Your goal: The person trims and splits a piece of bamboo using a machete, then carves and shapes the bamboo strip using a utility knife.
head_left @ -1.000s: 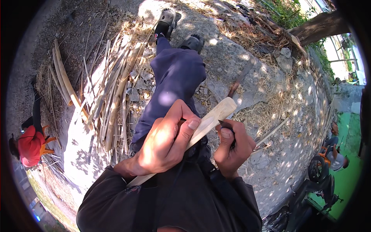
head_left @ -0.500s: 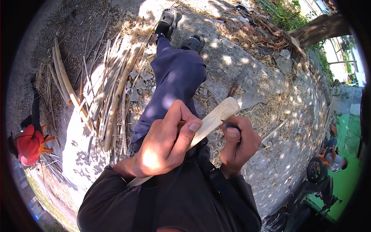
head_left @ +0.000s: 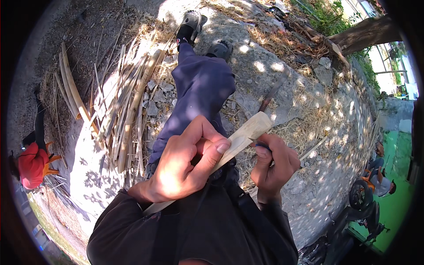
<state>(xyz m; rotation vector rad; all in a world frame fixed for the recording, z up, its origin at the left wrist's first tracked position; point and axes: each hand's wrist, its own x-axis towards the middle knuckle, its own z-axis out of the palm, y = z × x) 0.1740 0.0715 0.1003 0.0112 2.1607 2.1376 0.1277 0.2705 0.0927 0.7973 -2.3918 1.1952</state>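
Note:
My left hand (head_left: 187, 161) is closed round a flat, pale strip of split bamboo (head_left: 254, 128), thumb on top and fingers curled underneath. The strip slants from my lap on the left up to its blunt end beyond my hands. My right hand (head_left: 274, 161) is closed on a small knife (head_left: 252, 141); its short dark blade touches the strip's right edge near that end, and a bit of blue shows by my thumb. Most of the knife's handle is hidden in my fingers. Both forearms rest close to my body in dark sleeves.
A heap of bamboo strips and poles (head_left: 132, 101) lies on the ground at left, with curved pieces (head_left: 73, 88) beside it. A long dark blade-like tool (head_left: 271, 95) lies ahead. People sit at far left (head_left: 33, 165) and far right (head_left: 382, 183), near a parked motorbike (head_left: 369, 221).
My right hand and the knife have shifted slightly down, staying at the strip's edge. The strip has barely moved, and my left hand keeps its hold.

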